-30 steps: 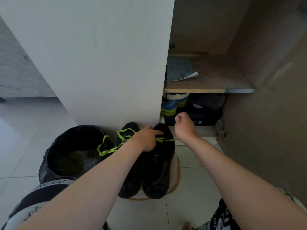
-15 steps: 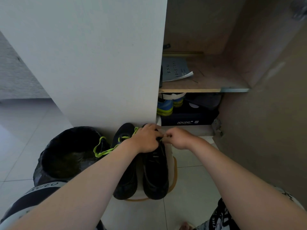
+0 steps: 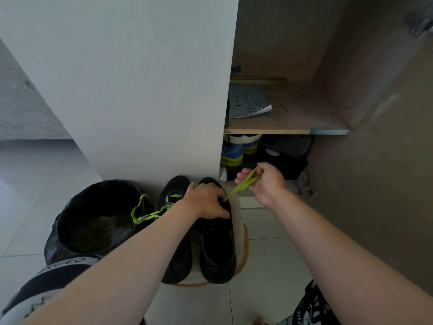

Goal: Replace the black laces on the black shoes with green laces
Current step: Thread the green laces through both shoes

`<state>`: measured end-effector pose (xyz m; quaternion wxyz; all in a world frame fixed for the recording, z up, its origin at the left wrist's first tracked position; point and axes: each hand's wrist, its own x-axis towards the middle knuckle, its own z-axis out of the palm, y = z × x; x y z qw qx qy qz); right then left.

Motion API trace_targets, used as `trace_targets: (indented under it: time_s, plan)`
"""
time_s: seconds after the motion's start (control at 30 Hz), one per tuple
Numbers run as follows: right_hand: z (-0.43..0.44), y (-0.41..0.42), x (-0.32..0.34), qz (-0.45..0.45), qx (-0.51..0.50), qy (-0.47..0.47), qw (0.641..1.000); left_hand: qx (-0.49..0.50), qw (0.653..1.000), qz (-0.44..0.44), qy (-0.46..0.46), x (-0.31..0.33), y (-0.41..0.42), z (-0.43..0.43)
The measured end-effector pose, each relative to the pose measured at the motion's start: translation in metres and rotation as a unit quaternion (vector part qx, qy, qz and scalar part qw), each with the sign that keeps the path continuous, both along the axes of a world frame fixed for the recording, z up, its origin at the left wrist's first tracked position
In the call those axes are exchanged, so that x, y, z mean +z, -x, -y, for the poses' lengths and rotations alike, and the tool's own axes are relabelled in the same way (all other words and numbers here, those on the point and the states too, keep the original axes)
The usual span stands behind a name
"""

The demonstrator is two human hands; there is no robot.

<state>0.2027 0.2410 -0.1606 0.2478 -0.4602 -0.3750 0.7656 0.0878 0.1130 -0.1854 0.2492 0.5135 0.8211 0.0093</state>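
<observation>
Green lace (image 3: pixel 239 187) runs taut from the eyelets of the right shoe (image 3: pixel 218 249) up to our right hand (image 3: pixel 264 181), whose fingers (image 3: pixel 246 174) are curled round it and pinch a doubled loop of it above and to the right of the shoe. Our left hand (image 3: pixel 206 202) lies over the front of that same shoe, fingers bent down over the eyelets and thumb against its side, gripping it in place.

Both black shoes stand side by side, touching, toes pointing away from us, on a low round surface (image 3: pixel 237 216) with a pale top and a wooden rim. It sits on a floor (image 3: pixel 269 254) of pale tiles, right in front of a white cupboard door (image 3: pixel 140 90).

Left of the shoes, just beside them, stands a bin (image 3: pixel 93 221) lined with a black bag; we cannot tell what is in it. To the right the cupboard is open: a wooden shelf (image 3: pixel 281 131) carries some printed papers (image 3: pixel 248 102), and below it sit blue and yellow trainers (image 3: pixel 232 154) next to a dark box (image 3: pixel 281 165).

The left shoe (image 3: pixel 178 261) already has a bright second lace (image 3: pixel 150 213), green too, crossing its front, with the loose ends trailing over the bin's edge. Both shoes are plain matt black.
</observation>
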Motion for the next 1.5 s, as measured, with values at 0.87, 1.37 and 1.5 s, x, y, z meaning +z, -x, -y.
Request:
trace_targets:
  time_s: [0.87,1.37,1.5]
  plan:
    - [-0.022,-0.016,0.021,0.506,0.330,-0.347,0.717,0.034,0.994,0.097,-0.028,-0.014,0.017,0.009]
    - [0.004,0.001,0.011,0.157,0.231,-0.197,0.940,0.085,0.989,0.121,0.007,-0.011,0.016,0.007]
    - [0.002,0.000,0.005,0.399,0.404,-0.501,0.653,0.083,0.991,0.099,0.018,-0.011,0.015,0.006]
